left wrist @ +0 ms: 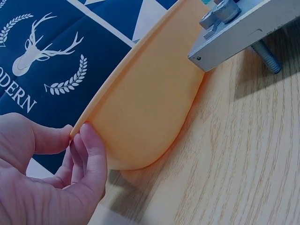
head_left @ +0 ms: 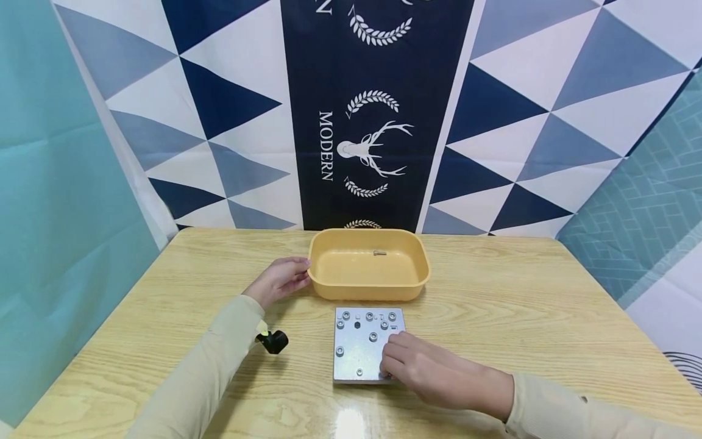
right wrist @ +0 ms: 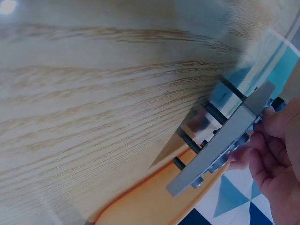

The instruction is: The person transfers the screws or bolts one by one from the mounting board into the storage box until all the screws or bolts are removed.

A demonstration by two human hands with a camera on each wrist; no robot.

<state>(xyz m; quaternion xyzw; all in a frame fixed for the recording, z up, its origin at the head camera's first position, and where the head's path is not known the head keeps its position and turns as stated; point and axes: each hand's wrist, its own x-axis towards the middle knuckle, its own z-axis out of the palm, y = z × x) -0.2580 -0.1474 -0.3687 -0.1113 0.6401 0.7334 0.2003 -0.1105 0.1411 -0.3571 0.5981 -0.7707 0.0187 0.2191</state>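
Observation:
My left hand (head_left: 281, 280) pinches the near-left rim of a yellow plastic bin (head_left: 367, 294) between thumb and fingers, as the left wrist view shows closely. A small socket-head bolt (head_left: 379, 253) lies inside. In front of the bin is a silver metal plate (head_left: 351, 360) with several bolts in it; their threaded shanks (right wrist: 190, 142) stick out below. At the plate's near right corner, my right hand (head_left: 419, 369) has its fingers curled round a bolt, mostly hidden by the fingertips. The right wrist view has the thumb and fingers at the plate's top face.
All this stands on a wood-grain table (head_left: 493, 305). A patterned cloth (head_left: 247, 122) hangs behind the table's far edge. Teal panels (head_left: 60, 183) flank it on both sides. A black wrist-camera piece (head_left: 274, 341) hangs below the left sleeve.

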